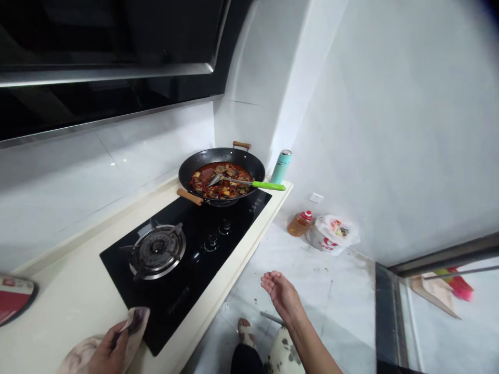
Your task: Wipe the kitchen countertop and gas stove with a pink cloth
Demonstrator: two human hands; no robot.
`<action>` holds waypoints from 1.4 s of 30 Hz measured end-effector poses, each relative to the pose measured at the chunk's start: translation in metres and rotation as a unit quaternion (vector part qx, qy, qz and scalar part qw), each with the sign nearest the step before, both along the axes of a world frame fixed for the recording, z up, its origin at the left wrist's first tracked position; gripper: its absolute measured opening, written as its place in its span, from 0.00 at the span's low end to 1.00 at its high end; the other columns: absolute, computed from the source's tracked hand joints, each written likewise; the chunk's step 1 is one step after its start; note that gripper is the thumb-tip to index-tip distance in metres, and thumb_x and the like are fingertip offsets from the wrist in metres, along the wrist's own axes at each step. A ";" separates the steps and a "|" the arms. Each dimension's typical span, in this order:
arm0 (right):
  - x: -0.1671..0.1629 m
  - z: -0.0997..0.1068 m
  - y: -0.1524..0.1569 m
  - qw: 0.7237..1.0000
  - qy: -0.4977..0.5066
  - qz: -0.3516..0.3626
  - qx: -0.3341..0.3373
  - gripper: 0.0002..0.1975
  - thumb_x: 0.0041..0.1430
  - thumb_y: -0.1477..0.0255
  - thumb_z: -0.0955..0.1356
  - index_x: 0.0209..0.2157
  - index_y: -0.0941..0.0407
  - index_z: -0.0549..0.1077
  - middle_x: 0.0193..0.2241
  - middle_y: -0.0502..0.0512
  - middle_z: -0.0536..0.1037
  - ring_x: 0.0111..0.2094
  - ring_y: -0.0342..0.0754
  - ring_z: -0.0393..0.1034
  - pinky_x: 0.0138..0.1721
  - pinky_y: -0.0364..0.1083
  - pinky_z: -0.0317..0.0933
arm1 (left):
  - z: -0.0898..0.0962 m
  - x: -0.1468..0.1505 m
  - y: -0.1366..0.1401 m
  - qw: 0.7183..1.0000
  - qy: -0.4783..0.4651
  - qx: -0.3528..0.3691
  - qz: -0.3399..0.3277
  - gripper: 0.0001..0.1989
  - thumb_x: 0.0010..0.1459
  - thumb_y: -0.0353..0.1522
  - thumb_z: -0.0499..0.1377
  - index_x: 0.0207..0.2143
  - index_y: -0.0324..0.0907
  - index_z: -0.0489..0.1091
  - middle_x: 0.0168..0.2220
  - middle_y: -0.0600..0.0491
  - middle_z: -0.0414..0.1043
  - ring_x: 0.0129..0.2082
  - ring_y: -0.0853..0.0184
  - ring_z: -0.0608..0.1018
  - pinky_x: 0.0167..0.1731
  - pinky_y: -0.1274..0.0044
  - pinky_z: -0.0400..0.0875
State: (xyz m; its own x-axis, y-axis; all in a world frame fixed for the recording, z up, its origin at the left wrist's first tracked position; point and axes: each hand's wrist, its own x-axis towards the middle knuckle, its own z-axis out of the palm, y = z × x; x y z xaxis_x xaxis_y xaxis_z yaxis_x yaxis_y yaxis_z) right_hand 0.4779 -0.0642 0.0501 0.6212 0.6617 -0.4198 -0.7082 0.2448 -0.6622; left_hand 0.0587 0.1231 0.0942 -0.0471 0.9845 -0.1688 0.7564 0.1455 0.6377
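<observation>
Along a white wall point(58, 195), a cream counter point(70, 285) spreads beneath a cloth point(136, 327).

A jug point(299, 225) stands beside a seemingly full bag point(325, 236).

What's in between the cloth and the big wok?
In the head view, black stovetop lies between the cloth in the left hand and the wok, with a burner and two knobs flanking that stretch.
</observation>
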 end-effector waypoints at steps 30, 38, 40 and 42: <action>-0.026 0.065 0.019 0.984 0.023 0.174 0.014 0.22 0.44 0.66 0.81 0.42 0.55 0.80 0.47 0.60 0.81 0.50 0.55 0.77 0.54 0.53 0.69 | 0.037 0.116 -0.041 0.947 -0.058 0.232 -0.215 0.15 0.62 0.43 0.56 0.46 0.47 0.72 0.44 0.49 0.76 0.45 0.60 0.78 0.48 0.65 0.74; -0.075 0.083 0.031 0.958 -0.051 0.280 0.041 0.30 0.49 0.58 0.78 0.53 0.52 0.77 0.52 0.62 0.79 0.55 0.58 0.73 0.62 0.60 0.59 | 0.068 0.200 -0.078 0.873 -0.041 0.267 -0.405 0.09 0.64 0.33 0.58 0.43 0.50 0.76 0.40 0.52 0.73 0.44 0.64 0.74 0.45 0.67 0.67; -0.078 0.083 0.031 0.951 -0.070 0.295 0.051 0.32 0.51 0.56 0.77 0.56 0.51 0.74 0.54 0.62 0.77 0.58 0.57 0.70 0.63 0.61 0.57 | 0.069 0.200 -0.076 0.873 -0.023 0.271 -0.404 0.07 0.63 0.33 0.59 0.40 0.50 0.77 0.39 0.53 0.72 0.43 0.65 0.73 0.44 0.68 0.65; -0.079 0.083 0.030 0.947 -0.082 0.306 0.055 0.34 0.51 0.55 0.77 0.58 0.50 0.73 0.56 0.62 0.76 0.59 0.57 0.69 0.64 0.60 0.57 | 0.068 0.197 -0.073 0.870 -0.010 0.272 -0.411 0.05 0.62 0.34 0.61 0.38 0.50 0.78 0.38 0.54 0.71 0.42 0.65 0.72 0.44 0.68 0.63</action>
